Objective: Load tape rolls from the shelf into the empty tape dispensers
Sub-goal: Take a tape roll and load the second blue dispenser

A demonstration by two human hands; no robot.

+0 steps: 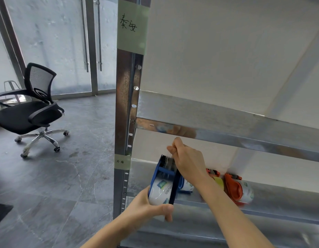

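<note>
Holding grip: the left grip [146, 208], a bare hand, is curled round the lower end of the blue dispenser [166, 170], with the thumb across its front edge.
Blue dispenser: held up off the shelf, toothed end upward, just right of the upright post [124, 104]; it is in front of the lower shelf [273, 203].
Tape roll: a clear tape roll [160, 190] with a printed white core sits inside the blue frame, touching the left palm.
Right grip: the right grip [189, 163] is above the dispenser's toothed end, fingers curled, thumb and forefinger pressed together on what looks like a thin tape strip [167, 160] running down to the dispenser.
Lower shelf: a second blue dispenser [185, 187] with a roll lies partly hidden behind the right wrist. Beside it is an orange dispenser [212, 172] with a yellow roll [219, 182], then another orange dispenser [232, 185] carrying a white-cored roll [246, 192].
Post: a green label [132, 25] with handwriting sits high on it, and a smaller label [122, 161] lower down.
Room: a black office chair [29, 108] stands well to the left on the grey tiled floor [65, 185].
</note>
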